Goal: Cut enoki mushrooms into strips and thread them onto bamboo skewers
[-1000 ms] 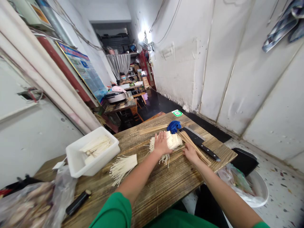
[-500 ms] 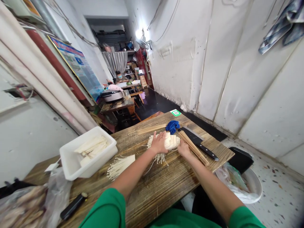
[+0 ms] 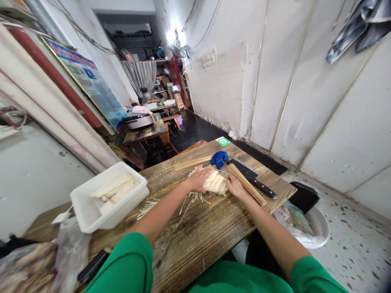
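My left hand [image 3: 198,180] lies palm-down on a pale bundle of enoki mushrooms [image 3: 215,184] on the wooden table [image 3: 210,232], its fingers curled over the bundle's far side. My right hand [image 3: 233,186] presses against the cut stem end of the same bundle from the right, fingers closed on it. Thin mushroom strands [image 3: 191,200] trail toward me. A bundle of bamboo skewers [image 3: 246,185] lies just right of my right hand, across a black-handled cleaver [image 3: 255,181].
A white plastic tub [image 3: 106,201] with mushrooms stands at the left; more strands [image 3: 146,208] lie beside it. A blue cloth [image 3: 219,158] and more skewers [image 3: 191,163] lie behind. Plastic bags [image 3: 36,264] sit near left. A basin [image 3: 308,230] stands on the floor at right. A person sits far back.
Both hands have closed in on the mushroom bundle; the left moved from flat on top to curled round it. The view has shifted, so the table sits lower left.
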`<move>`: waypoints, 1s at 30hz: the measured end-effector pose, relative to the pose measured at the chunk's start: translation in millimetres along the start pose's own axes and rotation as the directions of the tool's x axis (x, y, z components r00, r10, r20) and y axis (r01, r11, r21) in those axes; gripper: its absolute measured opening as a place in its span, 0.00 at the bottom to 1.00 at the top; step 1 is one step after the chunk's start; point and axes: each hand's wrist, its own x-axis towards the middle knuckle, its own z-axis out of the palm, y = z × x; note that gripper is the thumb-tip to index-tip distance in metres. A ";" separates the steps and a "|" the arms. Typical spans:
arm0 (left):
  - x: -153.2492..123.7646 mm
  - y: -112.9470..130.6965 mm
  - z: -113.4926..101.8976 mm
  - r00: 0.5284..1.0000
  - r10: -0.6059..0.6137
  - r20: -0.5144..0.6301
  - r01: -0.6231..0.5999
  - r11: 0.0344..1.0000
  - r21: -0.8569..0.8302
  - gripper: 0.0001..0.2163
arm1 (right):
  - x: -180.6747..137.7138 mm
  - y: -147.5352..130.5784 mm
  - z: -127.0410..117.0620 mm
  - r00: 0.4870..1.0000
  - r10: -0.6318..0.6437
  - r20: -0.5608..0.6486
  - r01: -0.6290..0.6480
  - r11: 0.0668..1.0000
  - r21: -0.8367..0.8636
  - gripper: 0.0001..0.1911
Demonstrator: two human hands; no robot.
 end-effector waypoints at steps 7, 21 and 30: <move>-32.0 -3.0 2.2 0.993 0.110 0.047 -0.110 0.994 -0.002 0.45 | -50.7 -36.7 30.2 0.994 -0.075 0.075 0.077 0.997 -0.028 0.13; -116.4 61.2 -16.0 0.935 -0.268 -0.231 0.293 0.953 0.081 0.45 | -65.1 52.6 -65.1 0.993 0.007 -0.115 -0.067 0.848 -0.525 0.10; -282.2 151.7 62.9 0.469 -0.579 -0.667 0.546 0.784 -0.296 0.28 | -39.1 48.4 -62.8 0.989 0.143 0.043 -0.071 0.702 -0.709 0.12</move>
